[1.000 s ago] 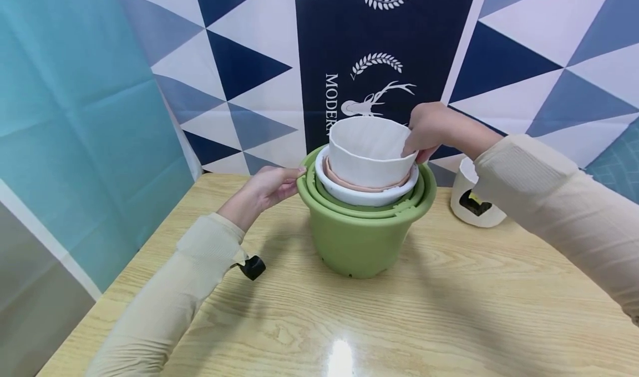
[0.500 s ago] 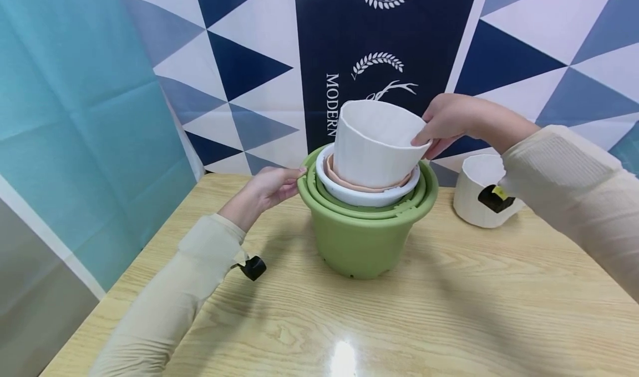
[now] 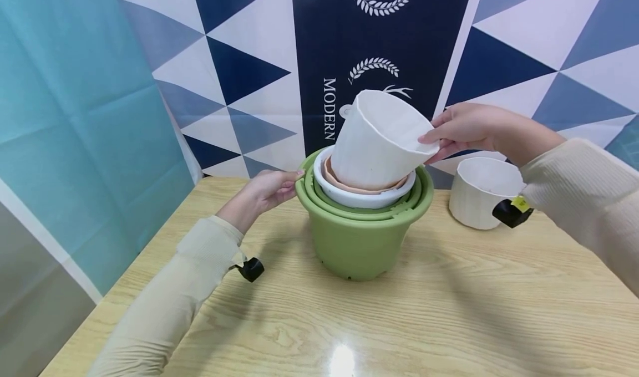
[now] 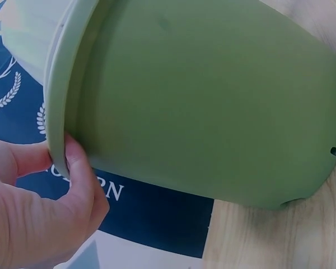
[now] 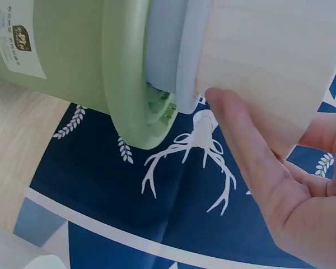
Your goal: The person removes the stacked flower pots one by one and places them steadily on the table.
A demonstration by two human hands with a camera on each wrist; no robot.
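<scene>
A large green flowerpot (image 3: 356,244) stands on the table with a second green pot, a white pot (image 3: 361,199) and a terracotta-pink pot (image 3: 344,186) nested inside it. Out of that nest rises a white faceted pot (image 3: 371,149), tilted to the right, its lower end still within the pink rim. My right hand (image 3: 469,128) pinches its right rim, thumb inside and fingers along the outer wall. At the left, my left hand (image 3: 267,191) pinches the outer green pot's rim between thumb and forefinger, as the left wrist view (image 4: 50,207) also shows.
Another white faceted pot (image 3: 474,199) stands on the wooden table (image 3: 299,321) at the right, partly behind the right sleeve. A patterned cloth (image 3: 259,105) hangs close behind the pots. A teal cloth (image 3: 85,116) hangs along the left side.
My right hand has moved right and drawn the white faceted pot's rim upward, tipping it from nearly upright to a rightward tilt. My left hand stays on the green rim.
</scene>
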